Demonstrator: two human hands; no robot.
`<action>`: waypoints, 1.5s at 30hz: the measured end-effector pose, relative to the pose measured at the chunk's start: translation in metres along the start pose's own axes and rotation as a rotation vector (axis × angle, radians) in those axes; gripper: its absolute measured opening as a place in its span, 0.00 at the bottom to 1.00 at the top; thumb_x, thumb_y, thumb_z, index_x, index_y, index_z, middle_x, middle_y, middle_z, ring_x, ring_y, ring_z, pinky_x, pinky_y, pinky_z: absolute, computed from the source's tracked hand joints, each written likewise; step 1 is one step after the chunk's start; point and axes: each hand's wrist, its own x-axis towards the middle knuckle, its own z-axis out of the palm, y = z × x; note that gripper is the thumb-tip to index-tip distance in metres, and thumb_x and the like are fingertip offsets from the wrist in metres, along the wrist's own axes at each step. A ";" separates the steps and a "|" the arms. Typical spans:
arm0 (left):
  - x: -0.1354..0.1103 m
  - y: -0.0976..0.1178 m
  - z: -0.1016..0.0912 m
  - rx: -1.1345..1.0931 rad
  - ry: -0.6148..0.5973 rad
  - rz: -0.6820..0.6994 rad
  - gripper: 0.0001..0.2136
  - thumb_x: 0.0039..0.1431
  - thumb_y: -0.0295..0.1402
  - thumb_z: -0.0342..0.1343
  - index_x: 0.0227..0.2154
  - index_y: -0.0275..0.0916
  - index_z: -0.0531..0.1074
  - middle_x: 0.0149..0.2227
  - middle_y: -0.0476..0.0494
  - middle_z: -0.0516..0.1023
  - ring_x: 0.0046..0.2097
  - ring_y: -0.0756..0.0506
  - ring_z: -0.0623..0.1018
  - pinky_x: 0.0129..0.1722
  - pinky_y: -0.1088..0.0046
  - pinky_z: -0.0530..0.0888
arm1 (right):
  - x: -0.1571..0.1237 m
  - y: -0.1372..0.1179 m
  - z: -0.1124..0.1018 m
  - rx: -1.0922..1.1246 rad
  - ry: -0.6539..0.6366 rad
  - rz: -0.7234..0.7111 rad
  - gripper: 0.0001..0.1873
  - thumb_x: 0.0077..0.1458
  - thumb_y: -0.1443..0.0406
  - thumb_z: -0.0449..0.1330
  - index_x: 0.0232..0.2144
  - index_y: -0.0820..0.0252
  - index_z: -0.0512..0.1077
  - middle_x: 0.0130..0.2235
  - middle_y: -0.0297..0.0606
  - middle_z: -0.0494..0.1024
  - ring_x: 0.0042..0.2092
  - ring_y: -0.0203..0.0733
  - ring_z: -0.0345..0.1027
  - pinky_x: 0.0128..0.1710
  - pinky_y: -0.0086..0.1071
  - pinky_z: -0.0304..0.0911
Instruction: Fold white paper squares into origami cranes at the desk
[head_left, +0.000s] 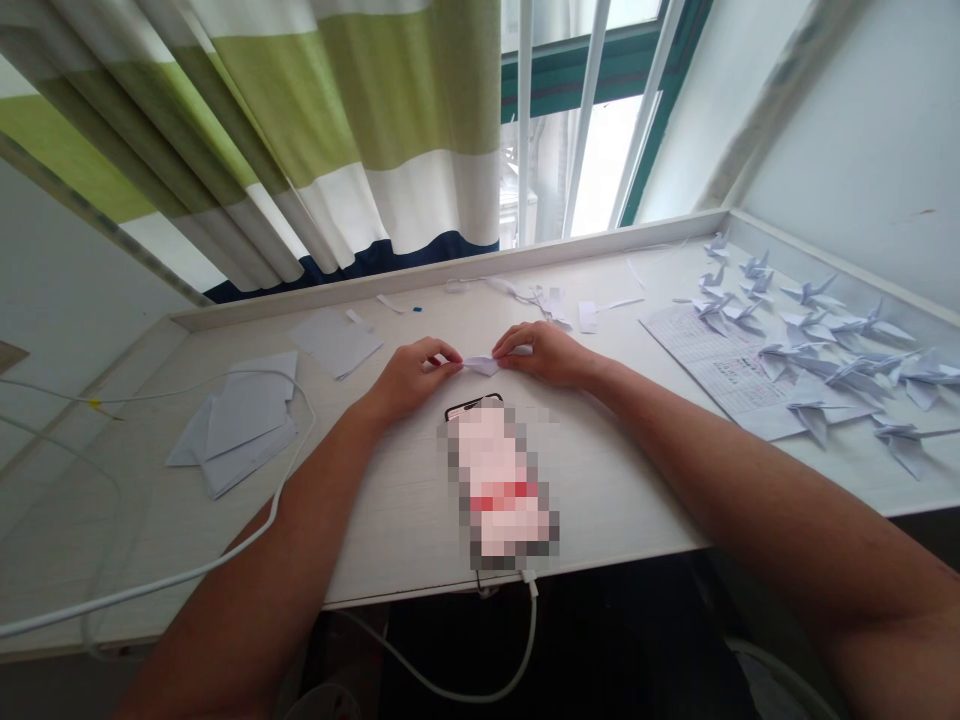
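A small, partly folded piece of pale paper [481, 365] lies on the white desk [390, 520] between both hands. My left hand [411, 377] pinches its left end with closed fingers. My right hand [544, 353] pinches its right end the same way. Just in front of the hands a phone [501, 485] lies flat on the desk, with a white cable [262, 530] plugged into its near end.
Several folded paper cranes [817, 345] and a printed sheet [720, 370] cover the desk's right side. Loose white paper squares [244, 420] lie at the left and paper scraps [547, 300] by the window sill. A striped curtain [300, 130] hangs behind.
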 end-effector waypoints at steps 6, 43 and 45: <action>0.000 0.003 -0.002 0.009 -0.009 -0.057 0.13 0.59 0.45 0.63 0.37 0.40 0.81 0.39 0.43 0.84 0.35 0.45 0.79 0.41 0.66 0.77 | 0.000 -0.001 0.000 -0.010 -0.002 0.009 0.07 0.59 0.67 0.67 0.37 0.56 0.86 0.45 0.41 0.86 0.46 0.45 0.78 0.54 0.41 0.69; 0.000 0.020 0.011 -0.206 -0.064 -0.190 0.18 0.61 0.50 0.62 0.41 0.39 0.79 0.38 0.40 0.86 0.39 0.42 0.83 0.43 0.64 0.77 | 0.003 -0.001 0.005 -0.045 0.014 0.020 0.05 0.58 0.67 0.68 0.34 0.55 0.86 0.45 0.40 0.86 0.46 0.45 0.78 0.53 0.39 0.69; 0.001 0.020 0.020 -0.292 -0.026 -0.218 0.19 0.60 0.51 0.62 0.39 0.38 0.78 0.35 0.39 0.86 0.39 0.41 0.84 0.44 0.63 0.77 | 0.003 -0.001 0.005 -0.046 0.018 0.025 0.05 0.57 0.67 0.68 0.34 0.55 0.86 0.45 0.40 0.86 0.45 0.45 0.78 0.52 0.39 0.69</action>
